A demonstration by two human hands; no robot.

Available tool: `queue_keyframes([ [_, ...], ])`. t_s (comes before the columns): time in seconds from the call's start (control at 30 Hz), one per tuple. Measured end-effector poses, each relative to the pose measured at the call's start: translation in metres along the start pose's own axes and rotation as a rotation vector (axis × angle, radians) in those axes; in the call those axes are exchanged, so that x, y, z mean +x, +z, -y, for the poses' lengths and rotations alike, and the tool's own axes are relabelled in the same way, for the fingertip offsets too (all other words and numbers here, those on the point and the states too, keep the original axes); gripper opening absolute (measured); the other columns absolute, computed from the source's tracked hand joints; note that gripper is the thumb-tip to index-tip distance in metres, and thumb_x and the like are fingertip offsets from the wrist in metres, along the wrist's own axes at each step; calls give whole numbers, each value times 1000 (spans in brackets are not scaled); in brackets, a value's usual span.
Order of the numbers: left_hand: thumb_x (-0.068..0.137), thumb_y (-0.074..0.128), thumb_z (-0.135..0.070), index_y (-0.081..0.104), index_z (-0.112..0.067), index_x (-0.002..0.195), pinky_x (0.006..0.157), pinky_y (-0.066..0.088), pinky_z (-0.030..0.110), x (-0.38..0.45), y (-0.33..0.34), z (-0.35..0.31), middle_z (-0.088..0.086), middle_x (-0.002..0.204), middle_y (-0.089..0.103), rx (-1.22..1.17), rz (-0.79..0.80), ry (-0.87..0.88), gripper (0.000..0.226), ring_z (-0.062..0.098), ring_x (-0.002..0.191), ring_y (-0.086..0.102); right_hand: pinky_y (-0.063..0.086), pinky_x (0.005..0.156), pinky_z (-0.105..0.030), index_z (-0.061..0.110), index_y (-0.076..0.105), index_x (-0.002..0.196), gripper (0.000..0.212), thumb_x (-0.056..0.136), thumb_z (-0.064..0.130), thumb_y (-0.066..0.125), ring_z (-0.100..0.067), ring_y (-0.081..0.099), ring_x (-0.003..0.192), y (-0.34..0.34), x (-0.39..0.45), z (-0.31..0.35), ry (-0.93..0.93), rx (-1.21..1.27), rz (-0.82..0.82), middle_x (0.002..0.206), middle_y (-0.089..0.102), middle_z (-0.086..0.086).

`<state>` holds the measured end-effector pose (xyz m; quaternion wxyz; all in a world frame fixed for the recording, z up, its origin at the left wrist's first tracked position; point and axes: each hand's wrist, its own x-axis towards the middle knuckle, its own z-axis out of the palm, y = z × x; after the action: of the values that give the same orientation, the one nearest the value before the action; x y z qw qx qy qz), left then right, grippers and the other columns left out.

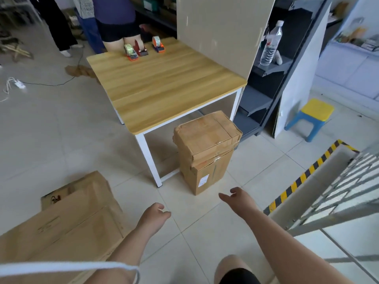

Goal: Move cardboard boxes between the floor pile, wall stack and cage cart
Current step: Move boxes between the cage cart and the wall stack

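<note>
Fingers on both hands hold nothing: those of the left hand (154,215) hang loosely curled, and those of the right hand (235,198) are a bit more spread, with the thumb sticking up. Both arms reach out toward the tall cardboard box (206,150) that stands upright on the floor (51,140), partly tucked under the corner of the wooden table (164,85) and close by its white leg (146,158). The hands are near the box but not touching it yet. The step looks like picking this box up. To do it well, the person should put one hand on each side, low down, because the top flaps look bent and the tape looks torn, so the top may give way if it is grabbed there. The box should slide out from under the table first, so it does not bump the edge when it goes up. The cage cart (328,193), with its yellow and black stripe, is just to the right, so the carry would be short. Another big cardboard box (67,224) lies on the floor by the left arm, so the feet need care.
</note>
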<state>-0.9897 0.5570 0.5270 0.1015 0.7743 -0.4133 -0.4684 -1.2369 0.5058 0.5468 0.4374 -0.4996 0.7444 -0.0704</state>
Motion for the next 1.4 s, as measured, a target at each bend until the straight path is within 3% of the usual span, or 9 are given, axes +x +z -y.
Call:
queue_keyframes([
  [0.3,91,57,-26,40,-6,138,85,35,26,130,9,-111,3,111,53,-59,-18,-54,53,24,113,51,40,88,-29,9,36,142,70,87,47,60,-25,49,122,-63,160,32,39,22,-25,139,49,-8],
  [0.43,91,57,-26,36,-7,140,94,35,28,192,16,-170,10,141,46,-129,-11,-139,57,25,127,45,40,89,-31,8,31,144,74,87,46,61,-26,47,125,-99,249,54,51,-15,9,144,43,-9],
  [0.57,84,61,-30,36,2,137,90,39,34,255,18,-211,19,140,44,-109,-26,-169,66,32,125,46,39,88,-31,8,29,145,76,87,44,62,-28,44,127,-127,330,76,55,-65,-8,145,38,-11],
  [0.73,88,62,-21,25,-5,146,83,33,27,325,24,-234,12,144,39,-203,-65,-274,70,27,120,46,38,81,-32,8,29,145,79,84,43,66,-28,45,124,-134,421,90,104,-41,-26,142,39,-12],
  [0.93,84,70,-25,19,-6,147,105,35,40,402,39,-229,13,149,34,-278,-82,-461,84,32,134,37,40,100,-39,9,21,147,87,82,41,69,-30,37,132,-119,504,86,150,-34,-71,148,30,-11],
  [1.03,80,74,-29,20,-11,148,110,33,47,435,48,-214,11,149,32,-376,-47,-554,88,32,135,34,42,96,-37,9,24,145,87,80,43,71,-29,39,129,-111,528,71,226,-14,-37,143,36,-11],
  [1.17,68,83,-34,17,-25,148,108,32,56,457,58,-206,9,149,33,-470,13,-605,104,34,135,33,40,74,-29,11,31,141,81,77,34,75,-25,49,115,-101,530,55,248,62,-51,135,42,-9],
  [1.3,31,92,-37,24,-34,142,97,43,58,446,59,-220,8,135,49,-560,14,-555,130,35,119,51,38,73,-26,14,30,144,84,76,28,77,-23,48,116,-103,496,45,292,188,-169,137,39,-6],
  [1.4,26,94,-36,35,-25,138,96,47,54,442,60,-217,4,131,55,-559,26,-439,127,31,115,57,39,78,-27,14,35,140,81,73,30,80,-23,49,117,-117,449,30,354,301,-274,135,41,-7],
])
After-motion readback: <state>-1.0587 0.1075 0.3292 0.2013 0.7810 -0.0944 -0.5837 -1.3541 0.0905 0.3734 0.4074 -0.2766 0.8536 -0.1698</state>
